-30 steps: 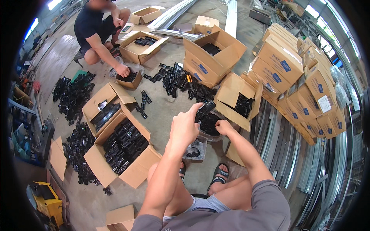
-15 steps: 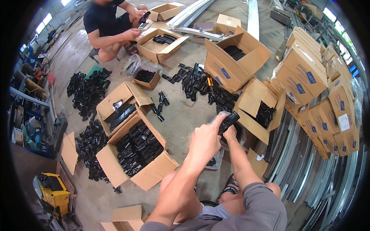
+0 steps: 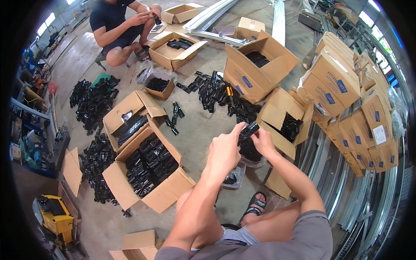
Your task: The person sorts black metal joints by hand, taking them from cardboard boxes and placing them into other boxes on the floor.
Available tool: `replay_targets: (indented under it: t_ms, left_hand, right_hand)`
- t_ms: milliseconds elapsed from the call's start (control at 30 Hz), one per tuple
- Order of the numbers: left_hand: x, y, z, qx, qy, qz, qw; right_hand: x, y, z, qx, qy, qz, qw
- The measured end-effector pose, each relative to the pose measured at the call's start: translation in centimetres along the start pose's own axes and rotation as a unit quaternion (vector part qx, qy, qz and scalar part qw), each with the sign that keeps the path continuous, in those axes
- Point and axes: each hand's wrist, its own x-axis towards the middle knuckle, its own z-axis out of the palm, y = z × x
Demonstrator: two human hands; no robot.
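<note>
My left hand (image 3: 224, 149) is closed around a short black tubular bracket (image 3: 248, 129), its index finger stretched along it. Close by on the right, my right hand (image 3: 264, 142) has its fingers bent together at the bracket's near right side; what they pinch is too small to make out. Under both hands sits a container lined with clear plastic (image 3: 255, 163), with small black pieces (image 3: 249, 149) inside. A second clear plastic container (image 3: 234, 178) with black pieces stands nearer my feet.
Open cartons of black parts stand left (image 3: 167, 186) and right (image 3: 277, 110). Loose black brackets (image 3: 100, 167) lie heaped on the floor, an orange-handled tool (image 3: 229, 91) among others. Another person (image 3: 119, 34) handles a black part, far left. Stacked cartons (image 3: 331, 82) and metal profiles (image 3: 342, 190) line the right.
My right hand has shifted from behind the bracket to its right side, and the right elbow has swung outward. The bracket has come slightly lower, revealing the container beneath. The other person's hands have drawn together.
</note>
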Motion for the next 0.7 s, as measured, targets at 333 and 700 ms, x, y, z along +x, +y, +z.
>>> replay_targets:
  t_ms: [333, 700]
  left_hand:
    - [-1.7, 1.7, 1.8, 0.047, -0.046, 0.064, 0.996]
    - [-3.5, 2.2, 3.6, 0.051, -0.046, 0.148, 0.987]
  right_hand:
    - [-7.9, -13.2, -12.0, -0.009, 0.045, -0.223, 0.974]
    - [-10.1, -11.7, -11.2, -0.121, 0.041, -0.257, 0.958]
